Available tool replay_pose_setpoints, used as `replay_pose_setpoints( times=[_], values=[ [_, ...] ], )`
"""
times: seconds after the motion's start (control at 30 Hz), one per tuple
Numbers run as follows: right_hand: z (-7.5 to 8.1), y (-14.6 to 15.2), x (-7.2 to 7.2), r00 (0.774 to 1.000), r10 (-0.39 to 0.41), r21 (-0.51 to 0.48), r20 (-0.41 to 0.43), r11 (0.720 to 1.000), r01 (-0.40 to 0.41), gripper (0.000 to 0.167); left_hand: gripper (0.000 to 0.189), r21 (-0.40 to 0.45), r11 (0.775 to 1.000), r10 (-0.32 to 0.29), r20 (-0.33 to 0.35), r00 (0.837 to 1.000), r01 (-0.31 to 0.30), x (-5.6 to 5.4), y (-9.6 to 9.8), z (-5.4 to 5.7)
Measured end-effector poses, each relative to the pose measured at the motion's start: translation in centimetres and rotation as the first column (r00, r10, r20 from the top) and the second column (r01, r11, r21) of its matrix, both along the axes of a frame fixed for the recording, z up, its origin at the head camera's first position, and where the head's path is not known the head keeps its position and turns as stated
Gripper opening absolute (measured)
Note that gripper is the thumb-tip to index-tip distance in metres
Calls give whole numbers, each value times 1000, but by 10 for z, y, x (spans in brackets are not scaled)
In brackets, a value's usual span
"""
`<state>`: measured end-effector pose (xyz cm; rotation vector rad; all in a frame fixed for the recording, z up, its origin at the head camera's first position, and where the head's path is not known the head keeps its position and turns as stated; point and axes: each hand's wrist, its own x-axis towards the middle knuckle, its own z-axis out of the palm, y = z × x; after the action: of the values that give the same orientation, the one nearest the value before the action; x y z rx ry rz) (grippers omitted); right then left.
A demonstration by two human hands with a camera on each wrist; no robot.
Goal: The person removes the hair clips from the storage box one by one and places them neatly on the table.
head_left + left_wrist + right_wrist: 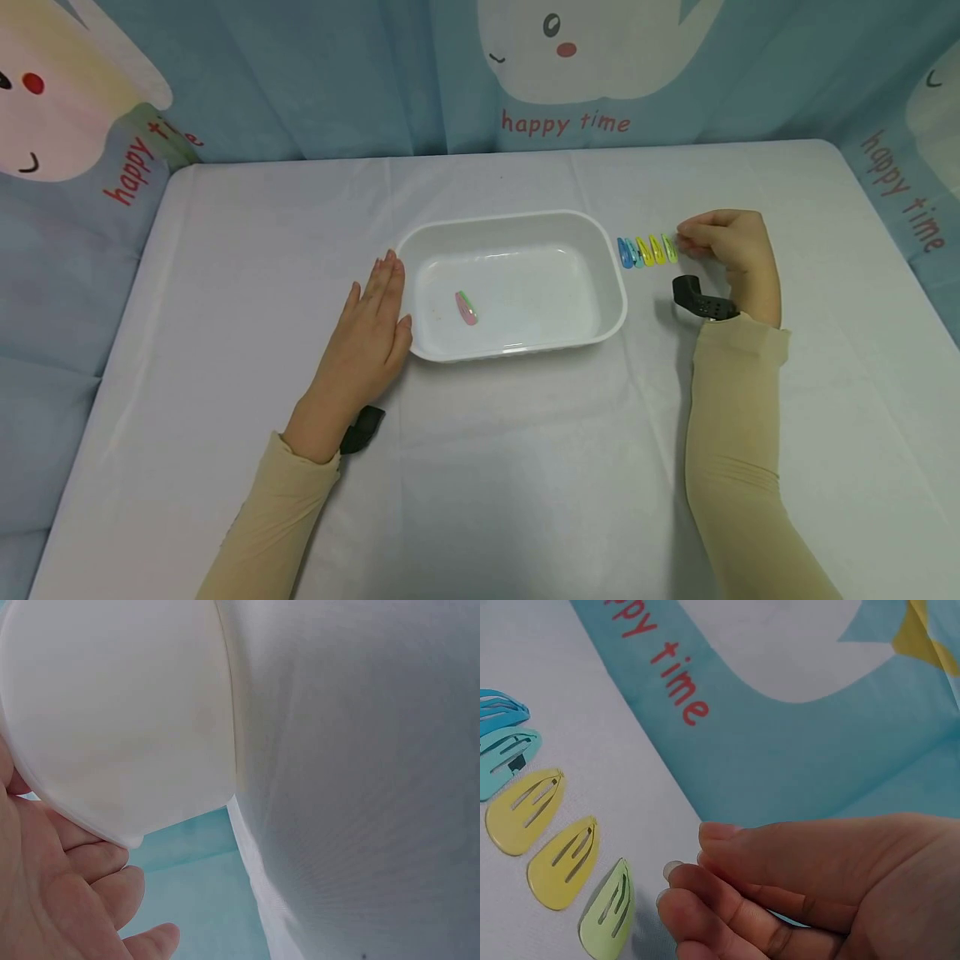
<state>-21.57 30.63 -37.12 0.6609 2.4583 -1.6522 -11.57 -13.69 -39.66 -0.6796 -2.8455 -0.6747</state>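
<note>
My left hand [367,333] rests against the left end of a white tray [517,218], with mostly straight fingers along the rim. In the left wrist view, the fingers [112,892] lie at the rim of the tray [127,712]. A pink hair clip [467,312] and a green hair clip [465,297] lie together inside it. My right hand [731,237] is just right of a row of snap hair clips, nothing visible between its loosely bent fingers. Nearest it is a light green clip [609,911], then a yellow clip [564,862].
The row continues leftward with another yellow clip [523,814], a light teal clip [506,761] and a blue clip [499,711], close beside the tray's right end. A white cloth [510,467] covers the table. Blue printed curtains [360,75] hang along its back and sides.
</note>
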Motion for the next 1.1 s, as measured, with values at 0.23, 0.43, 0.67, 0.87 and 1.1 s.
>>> replay_pose_setpoints(
  times=[0.23, 0.43, 0.67, 0.87, 1.1],
  values=[
    [2, 0, 1, 1000, 20, -52, -20, 998, -21, 18, 58, 3, 1000, 0, 5, 1000, 0, 1, 0, 1],
    [4, -1, 2, 998, 38, -178, -49, 983, -46, 14, 58, 4, 1000, -3, 5, 1000, 3, 1, 0, 1],
    [7, -5, 3, 995, 78, -270, -68, 958, -94, 8, 57, 6, 1000, -5, -2, 1000, 5, 1, 1, 1],
    [11, -11, 2, 989, 103, -303, -103, 944, -130, 6, 57, 8, 1000, -6, -3, 1000, 6, 1, 1, 1],
    [19, -21, 2, 979, 140, -299, -150, 937, -180, 4, 57, 9, 1000, -7, -6, 1000, 7, 1, 0, 1]
  ],
)
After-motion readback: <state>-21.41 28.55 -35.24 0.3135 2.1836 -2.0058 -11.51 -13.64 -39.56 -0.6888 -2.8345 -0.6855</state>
